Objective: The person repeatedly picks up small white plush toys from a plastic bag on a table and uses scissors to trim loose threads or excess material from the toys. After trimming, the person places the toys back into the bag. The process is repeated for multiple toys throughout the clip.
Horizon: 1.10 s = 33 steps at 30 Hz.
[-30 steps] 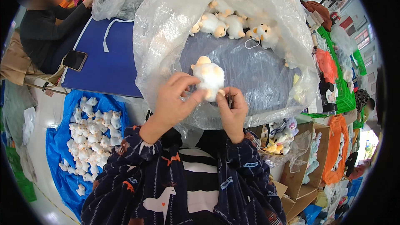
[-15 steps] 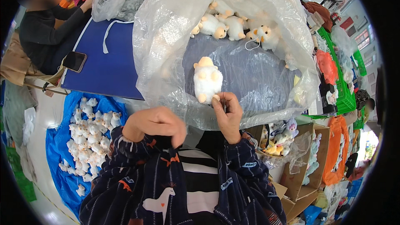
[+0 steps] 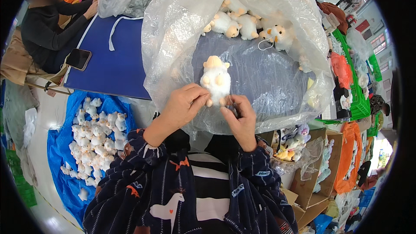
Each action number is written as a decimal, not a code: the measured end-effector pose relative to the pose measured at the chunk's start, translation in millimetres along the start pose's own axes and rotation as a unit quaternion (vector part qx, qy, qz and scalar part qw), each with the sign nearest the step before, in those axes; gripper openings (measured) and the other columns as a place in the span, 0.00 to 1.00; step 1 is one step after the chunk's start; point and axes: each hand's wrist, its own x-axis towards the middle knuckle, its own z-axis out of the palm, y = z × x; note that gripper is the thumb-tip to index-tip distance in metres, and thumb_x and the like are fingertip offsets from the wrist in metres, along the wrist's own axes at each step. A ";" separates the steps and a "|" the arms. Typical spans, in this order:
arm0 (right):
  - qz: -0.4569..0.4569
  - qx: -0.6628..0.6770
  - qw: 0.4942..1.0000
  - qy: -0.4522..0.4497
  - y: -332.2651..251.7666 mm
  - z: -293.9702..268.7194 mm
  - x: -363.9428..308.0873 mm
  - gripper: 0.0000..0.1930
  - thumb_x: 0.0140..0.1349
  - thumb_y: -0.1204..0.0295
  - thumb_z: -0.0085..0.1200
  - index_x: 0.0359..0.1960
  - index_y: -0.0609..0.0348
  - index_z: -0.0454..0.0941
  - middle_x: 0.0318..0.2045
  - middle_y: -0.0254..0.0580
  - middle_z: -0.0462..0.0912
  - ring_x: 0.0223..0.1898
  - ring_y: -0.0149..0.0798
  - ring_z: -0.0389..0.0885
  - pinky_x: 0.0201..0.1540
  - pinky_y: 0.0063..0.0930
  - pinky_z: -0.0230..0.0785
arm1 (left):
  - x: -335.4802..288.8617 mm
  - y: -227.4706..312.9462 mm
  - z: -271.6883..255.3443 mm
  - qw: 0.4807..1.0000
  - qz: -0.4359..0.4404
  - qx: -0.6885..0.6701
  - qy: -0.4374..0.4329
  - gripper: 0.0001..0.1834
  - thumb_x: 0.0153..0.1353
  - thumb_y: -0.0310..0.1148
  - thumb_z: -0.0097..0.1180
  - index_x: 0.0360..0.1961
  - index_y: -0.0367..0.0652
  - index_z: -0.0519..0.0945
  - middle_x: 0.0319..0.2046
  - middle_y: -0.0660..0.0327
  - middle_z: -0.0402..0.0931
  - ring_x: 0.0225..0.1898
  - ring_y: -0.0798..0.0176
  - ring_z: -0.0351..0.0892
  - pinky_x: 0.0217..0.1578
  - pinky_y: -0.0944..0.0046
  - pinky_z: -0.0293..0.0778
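Note:
A small white plush sheep [image 3: 215, 84] with cream snout, ears and feet lies on its back on the clear plastic sheet, feet toward me. My right hand [image 3: 241, 120] is closed at its right foot, thumb and forefinger gripping the edge of it. Just beside its left foot, my left hand [image 3: 184, 105] has its thumb and fingers pinched together. Whatever sits in that pinch, if anything, is too small to make out. Farther back, inside the large clear plastic bag [image 3: 167, 39], several similar plush sheep [image 3: 249, 27] are heaped, one with a white string loop.
A blue sheet [image 3: 58, 147] on the floor at left holds a pile of small white plush pieces [image 3: 93, 141]. A phone [image 3: 79, 59] lies on the blue table [image 3: 112, 71], where another person sits. Cardboard boxes [image 3: 314, 182] and a green crate [image 3: 357, 99] stand at right.
My left hand has swung from in front of my body up to the plush sheep's left foot, its fingers now pinched. My right hand stays at the other foot.

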 end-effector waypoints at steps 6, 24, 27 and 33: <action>-0.142 -0.259 0.955 -0.036 -28.0 -6.7 5.9 0.17 0.51 0.73 0.60 0.43 0.60 0.75 0.32 0.39 0.75 0.29 0.38 0.77 0.27 0.24 0.69 | 3.7 7.1 -3.0 0.999 -0.036 -0.009 -0.024 0.07 0.60 0.29 0.52 0.27 0.37 0.73 0.24 0.58 0.73 0.25 0.59 0.74 0.27 0.65 0.69; 0.085 0.017 0.996 0.006 -16.6 -21.0 11.1 0.12 0.52 0.72 0.60 0.37 0.65 0.76 0.24 0.40 0.76 0.23 0.27 0.73 0.25 0.21 0.65 | -10.8 -20.3 -25.6 0.938 0.002 -0.234 -0.255 0.07 0.56 0.29 0.55 0.26 0.38 0.72 0.23 0.62 0.72 0.24 0.67 0.71 0.25 0.67 0.67; 0.079 -0.040 0.996 0.020 -22.4 -13.9 12.8 0.13 0.50 0.71 0.62 0.35 0.66 0.76 0.24 0.40 0.77 0.23 0.28 0.73 0.25 0.23 0.64 | -11.4 -16.4 -23.0 0.987 0.025 -0.069 -0.143 0.08 0.51 0.27 0.60 0.28 0.38 0.73 0.24 0.62 0.72 0.24 0.68 0.71 0.26 0.70 0.68; 0.085 -0.028 0.994 -0.067 -31.3 -7.9 16.1 0.08 0.48 0.76 0.61 0.30 0.64 0.78 0.21 0.35 0.76 0.23 0.25 0.74 0.25 0.20 0.63 | -6.3 0.6 9.9 0.999 0.002 0.044 0.007 0.11 0.50 0.29 0.61 0.34 0.41 0.74 0.29 0.59 0.72 0.27 0.62 0.75 0.28 0.66 0.73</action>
